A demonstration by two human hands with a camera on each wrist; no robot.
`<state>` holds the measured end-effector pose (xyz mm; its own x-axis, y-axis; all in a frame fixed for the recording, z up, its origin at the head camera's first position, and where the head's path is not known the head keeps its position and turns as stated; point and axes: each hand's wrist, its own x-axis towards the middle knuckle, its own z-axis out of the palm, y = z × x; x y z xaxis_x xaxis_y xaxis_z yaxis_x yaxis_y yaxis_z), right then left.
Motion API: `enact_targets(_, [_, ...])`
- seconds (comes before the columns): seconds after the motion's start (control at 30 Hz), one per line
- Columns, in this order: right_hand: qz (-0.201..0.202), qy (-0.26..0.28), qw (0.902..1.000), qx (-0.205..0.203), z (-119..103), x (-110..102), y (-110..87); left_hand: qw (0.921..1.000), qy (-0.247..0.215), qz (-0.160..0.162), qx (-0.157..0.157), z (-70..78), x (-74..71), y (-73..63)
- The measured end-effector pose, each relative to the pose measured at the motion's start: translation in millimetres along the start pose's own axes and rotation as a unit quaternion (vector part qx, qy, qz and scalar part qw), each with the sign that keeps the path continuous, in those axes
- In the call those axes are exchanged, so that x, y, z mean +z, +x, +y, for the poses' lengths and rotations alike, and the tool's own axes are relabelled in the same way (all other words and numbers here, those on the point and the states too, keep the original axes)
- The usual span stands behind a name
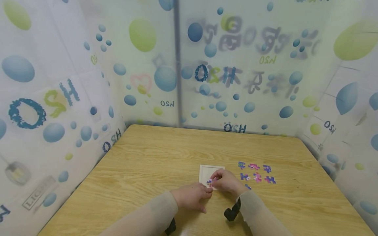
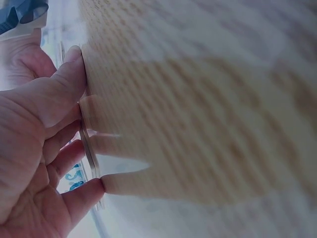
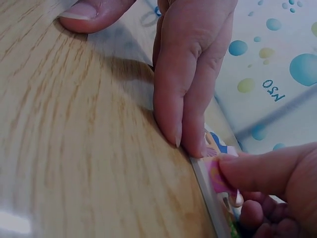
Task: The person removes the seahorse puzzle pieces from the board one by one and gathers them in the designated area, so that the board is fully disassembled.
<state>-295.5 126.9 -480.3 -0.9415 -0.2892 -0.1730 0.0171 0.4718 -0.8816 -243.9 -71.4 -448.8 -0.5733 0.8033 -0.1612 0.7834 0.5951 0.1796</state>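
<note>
A square, pale puzzle tray (image 1: pixel 201 173) with a raised border lies on the table, its far part bare. My left hand (image 1: pixel 192 196) rests at the tray's near left edge, fingers extended, fingertips (image 3: pixel 197 151) right at the rim in the right wrist view. Over the tray's near right part, my right hand (image 1: pixel 226 182) pinches a pink jigsaw piece (image 3: pixel 218 177), its thumb on the printed face and the other fingers curled behind. Next to it, a blue-and-cream jigsaw piece (image 3: pixel 216 141) shows at the left fingertips. My right fingers hide part of the tray.
Loose jigsaw pieces (image 1: pixel 257 177) in purple, pink and blue lie in rows right of the tray; one blue piece (image 1: pixel 248 186) is partly behind my right wrist. The wooden table (image 1: pixel 147 157) meets printed curtains (image 1: pixel 153 65) at its back and sides.
</note>
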Motion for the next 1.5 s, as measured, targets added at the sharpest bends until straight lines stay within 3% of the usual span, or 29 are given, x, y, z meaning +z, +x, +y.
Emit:
enact_targets(0.67, [-0.009, 0.014, 0.9998, 0.014, 0.5, -2.4, 0.3, 1.0000, 0.001, -0.001, 0.007, -1.1, -1.3, 0.8])
enact_targets(1.17, [-0.020, 0.058, 0.9981, 0.002, -1.2, -6.5, -3.0, 0.9998, 0.011, 0.002, 0.015, -3.4, 0.6, 1.5])
enact_targets(1.5, [-0.021, 0.111, 0.9933, 0.023, -3.9, -9.6, -4.0, 0.9999, 0.007, 0.000, 0.013, -5.0, 2.6, 2.7])
